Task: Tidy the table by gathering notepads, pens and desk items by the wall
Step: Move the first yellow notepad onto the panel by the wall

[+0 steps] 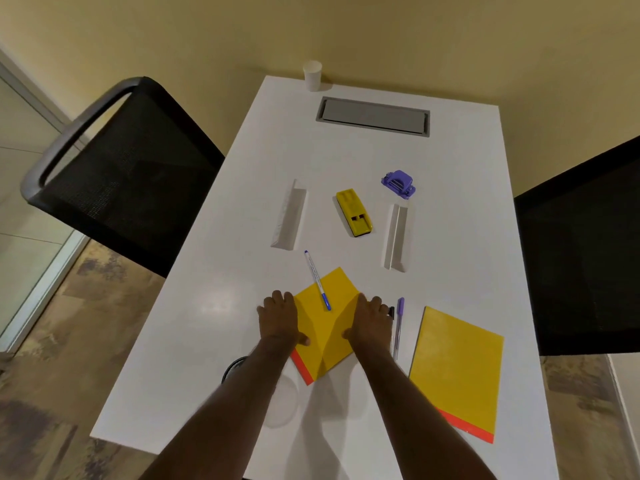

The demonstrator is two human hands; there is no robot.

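yellow notepad [325, 327] grasped at its sides by both hands [280, 315], blue pen [318, 280] atop, purple pen [399, 327] beside

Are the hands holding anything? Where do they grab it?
Both hands rest on the middle notepad, left hand on its left edge, right hand on its right edge. Whether they grip it or just press it cannot be told. A pen lies on top.

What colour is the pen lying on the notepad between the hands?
White barrel with a blue cap and tip; the pen lies across the yellow notepad, clearest in the head view.
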